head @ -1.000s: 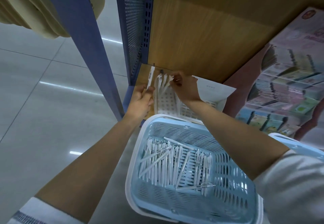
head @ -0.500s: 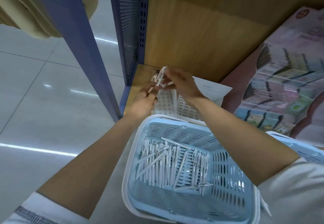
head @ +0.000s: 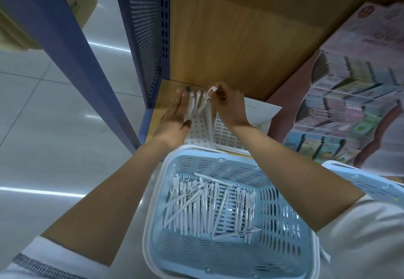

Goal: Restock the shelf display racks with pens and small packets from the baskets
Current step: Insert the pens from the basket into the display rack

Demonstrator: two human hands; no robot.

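Light even, cool, moderately bright. Source overhead: white strips mirrored as glare on the glossy floor [head: 43, 147] along the left of the frame. Wooden back panel [head: 229, 38] darkens toward the top edge; the shelf corner below it sits in soft shadow. Left hand [head: 175, 115] smeared by motion blur, fingertips ghosted. Right hand [head: 229, 108], pinching a pen [head: 210, 92], reads sharper. Basket [head: 273, 191] at lower centre crisp. Wide-angle bend: blue post [head: 65, 49] leans hard at upper left. Sleeves [head: 360, 246] in the bottom corners soft.
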